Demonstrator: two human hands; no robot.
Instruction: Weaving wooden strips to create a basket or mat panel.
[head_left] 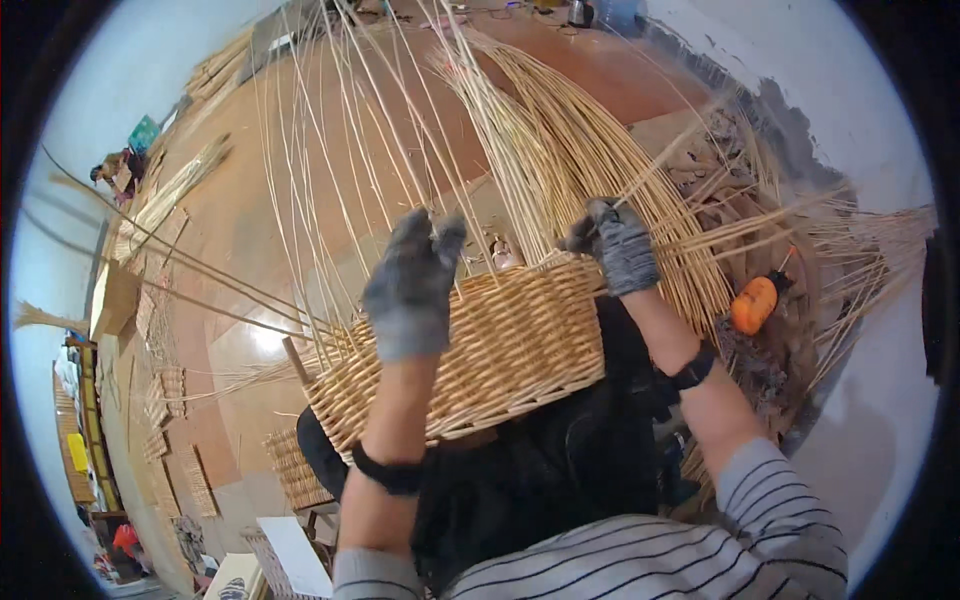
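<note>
A tan wicker basket [500,335], its side woven in rows, rests across my lap. Long thin wicker rods [400,150] stand up from its upper edge and fan away from me. My left hand [408,290], in a grey glove, is raised over the basket's left half; its fingers and thumb close about an upright rod, and the grip is partly hidden. At the basket's right end my right hand [620,248], also gloved, has its fingers curled in a pinch on a rod just above the rim.
A thick bundle of loose rods [570,130] spreads over the floor beyond the basket. On brown sacking at the right lies an orange and black tool [757,303]. Flat woven panels [198,480] lie at the left, near a wooden box [115,298]. A person [122,172] is far left.
</note>
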